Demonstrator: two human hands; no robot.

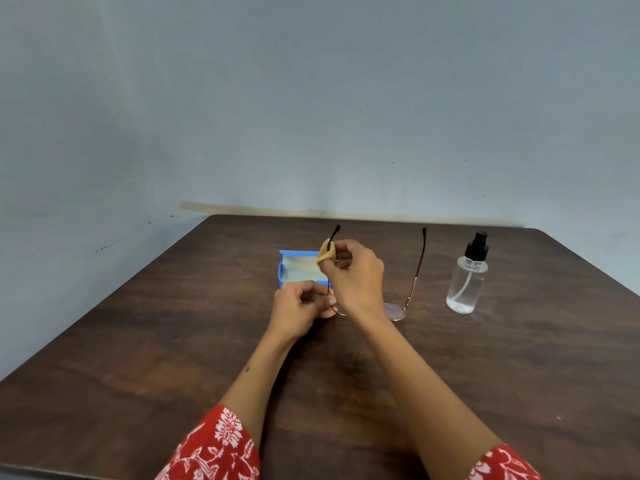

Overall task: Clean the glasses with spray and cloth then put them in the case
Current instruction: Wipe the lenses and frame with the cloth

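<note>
- While the left hand (304,306) pinches the glasses (398,306) at the frame's left corner, near the hinge, its grip is pressed together around the thin metal rim there.
- Right hand (353,275) sits just at 1 o'clock of the left hand, crossing above the frame; its thumb and fingers pinch a small yellow cloth (326,255) around the left temple arm.
- That temple arm rises from the left hand's pinch toward 12 o'clock, and its dark tip shows above the cloth.
- Glasses are held with temples unfolded and pointing away from the person; the right lens shows at 3 o'clock of the right wrist, with the right temple arm running up toward 12 o'clock, free of both hands.
- Whether the frame touches the surface (173,341) cannot be told.
- Blue case (282,271) lies open with a pale lining, directly at 12 o'clock of the left hand and partly hidden behind both hands.
- Clear spray bottle (465,282) with a black pump top stands upright at 3 o'clock of the glasses, near the right temple but apart from it.
- Red sleeves with a white floral print (214,448) show at the bottom edge, at 6 o'clock.
- Behind the dark wooden surface is a pale blue-grey wall (311,98).
</note>
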